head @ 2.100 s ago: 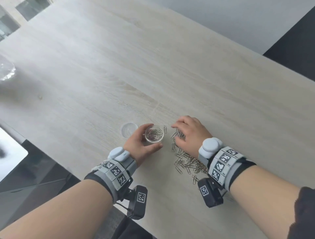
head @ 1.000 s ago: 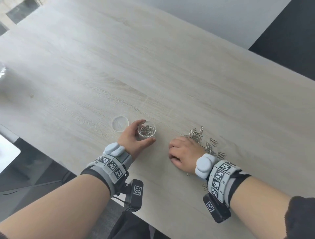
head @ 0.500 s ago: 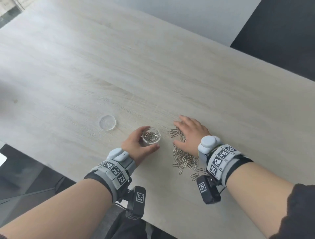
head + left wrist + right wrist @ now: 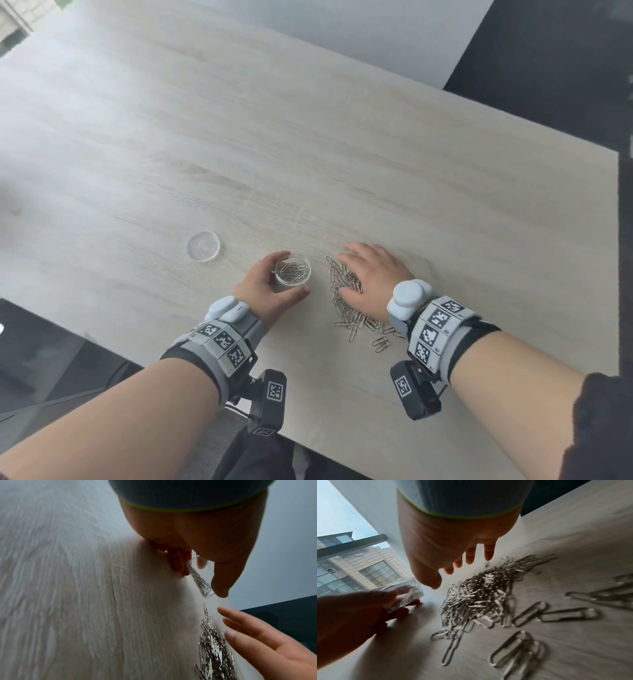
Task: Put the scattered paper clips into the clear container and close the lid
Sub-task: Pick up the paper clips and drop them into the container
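Grey wristbands bearing black-and-white square markers (both wrists), black cameras slung beneath; dark sleeve.

Container: stood on the table near its front edge, some clips inside, between the left hand's fingers and thumb.
Lid: lay left of the container, apart from it.
Paper clips: lay heaped right of the container, under the right hand.

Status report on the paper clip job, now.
Left hand grips clear container, partly filled. Right hand open, fingers spread over paper clip pile. Lid off, lying apart on table. Nothing in the way.
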A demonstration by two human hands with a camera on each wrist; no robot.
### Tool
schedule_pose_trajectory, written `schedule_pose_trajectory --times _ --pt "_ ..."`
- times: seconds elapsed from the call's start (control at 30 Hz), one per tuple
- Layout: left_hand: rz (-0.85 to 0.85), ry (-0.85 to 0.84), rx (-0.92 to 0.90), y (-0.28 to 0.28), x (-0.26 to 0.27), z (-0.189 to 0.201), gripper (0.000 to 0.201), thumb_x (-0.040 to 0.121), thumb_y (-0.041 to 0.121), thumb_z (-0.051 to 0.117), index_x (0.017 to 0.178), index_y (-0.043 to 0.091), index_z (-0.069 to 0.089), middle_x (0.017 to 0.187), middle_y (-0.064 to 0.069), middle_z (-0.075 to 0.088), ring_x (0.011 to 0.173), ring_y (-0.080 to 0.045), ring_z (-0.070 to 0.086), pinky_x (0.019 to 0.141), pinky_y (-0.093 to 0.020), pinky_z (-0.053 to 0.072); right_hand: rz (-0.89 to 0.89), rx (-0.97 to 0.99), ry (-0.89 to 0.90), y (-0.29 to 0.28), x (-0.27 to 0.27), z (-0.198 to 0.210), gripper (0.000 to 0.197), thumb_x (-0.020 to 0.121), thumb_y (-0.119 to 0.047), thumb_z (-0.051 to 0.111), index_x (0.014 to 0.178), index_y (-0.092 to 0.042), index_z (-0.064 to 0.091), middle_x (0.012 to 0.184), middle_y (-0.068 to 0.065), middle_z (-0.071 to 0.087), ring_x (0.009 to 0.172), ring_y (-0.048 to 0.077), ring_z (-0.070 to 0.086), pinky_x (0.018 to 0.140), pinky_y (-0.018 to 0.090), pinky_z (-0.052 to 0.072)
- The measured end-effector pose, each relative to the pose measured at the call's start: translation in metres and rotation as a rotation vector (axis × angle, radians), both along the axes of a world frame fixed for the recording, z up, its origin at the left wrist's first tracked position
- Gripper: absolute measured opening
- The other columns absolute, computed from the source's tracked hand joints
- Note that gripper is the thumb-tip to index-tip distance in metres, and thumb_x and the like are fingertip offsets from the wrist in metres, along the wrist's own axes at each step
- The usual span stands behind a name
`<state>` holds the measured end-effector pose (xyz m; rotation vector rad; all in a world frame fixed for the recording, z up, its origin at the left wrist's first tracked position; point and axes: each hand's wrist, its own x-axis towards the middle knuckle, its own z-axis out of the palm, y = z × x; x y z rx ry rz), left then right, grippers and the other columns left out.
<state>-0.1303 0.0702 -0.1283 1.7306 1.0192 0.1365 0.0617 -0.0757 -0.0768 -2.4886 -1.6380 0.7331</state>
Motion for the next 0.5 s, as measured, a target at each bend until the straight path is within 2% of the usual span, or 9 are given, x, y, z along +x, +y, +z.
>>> schedule_pose_trajectory --times 0.07,0.17,0.27,0.33,0.43,0.5 --pt "-0.005 0.003 -0.003 -0.001 0.0 0.0 0.072 0.056 0.065 0.082 0.121 0.056 0.051 0.118 0.017 0.067 0.109 -0.01 0.065 0.1 -0.043 0.051 0.084 -0.04 0.003 0.008 -0.01 -0.004 0.067 0.086 -0.049 0.049 0.146 -0.028 0.027 0.158 -0.008 0.017 0.144 0.021 0.015 0.115 0.042 0.019" --pt "-0.018 0.009 0.021 -0.001 -0.001 0.003 0.071 0.058 0.062 0.081 0.121 0.054 0.051 0.118 0.017 0.066 0.11 -0.008 0.064 0.1 -0.042 0.05 0.131 -0.064 -0.007 0.004 -0.019 -0.011 0.064 0.09 -0.043 0.047 0.148 -0.024 0.027 0.158 -0.007 0.018 0.145 0.019 0.014 0.118 0.04 0.013" --pt "-0.024 0.019 0.047 -0.002 -0.002 0.005 0.07 0.059 0.062 0.079 0.122 0.054 0.05 0.119 0.019 0.065 0.111 -0.005 0.062 0.101 -0.041 0.049 0.102 -0.012 -0.001 -0.016 -0.015 -0.01 0.057 0.089 -0.041 0.048 0.142 -0.025 0.038 0.151 -0.007 0.032 0.14 0.021 0.025 0.117 0.042 0.021" --pt "-0.024 0.028 0.066 -0.006 -0.002 0.007 0.07 0.058 0.062 0.078 0.122 0.055 0.049 0.118 0.021 0.064 0.111 -0.004 0.061 0.101 -0.04 0.049 0.062 0.02 -0.022 -0.033 -0.009 -0.005 0.057 0.086 -0.048 0.05 0.139 -0.031 0.041 0.147 -0.009 0.036 0.139 0.021 0.027 0.115 0.043 0.024" --pt "-0.05 0.05 0.082 -0.014 -0.001 0.011 0.069 0.058 0.065 0.076 0.121 0.058 0.047 0.118 0.025 0.063 0.11 -0.003 0.061 0.101 -0.04 0.049 0.014 -0.057 -0.038 -0.053 -0.004 0.003 0.073 0.075 -0.065 0.054 0.141 -0.043 0.029 0.154 -0.011 0.02 0.143 0.02 0.015 0.116 0.046 0.019" --pt "-0.08 0.076 0.106 -0.02 -0.001 0.014 0.07 0.058 0.068 0.074 0.121 0.06 0.045 0.119 0.027 0.061 0.11 -0.002 0.06 0.102 -0.041 0.048 0.034 -0.123 -0.042 -0.058 -0.007 0.002 0.081 0.072 -0.067 0.057 0.142 -0.047 0.021 0.157 -0.011 0.012 0.144 0.023 0.01 0.115 0.047 0.015"
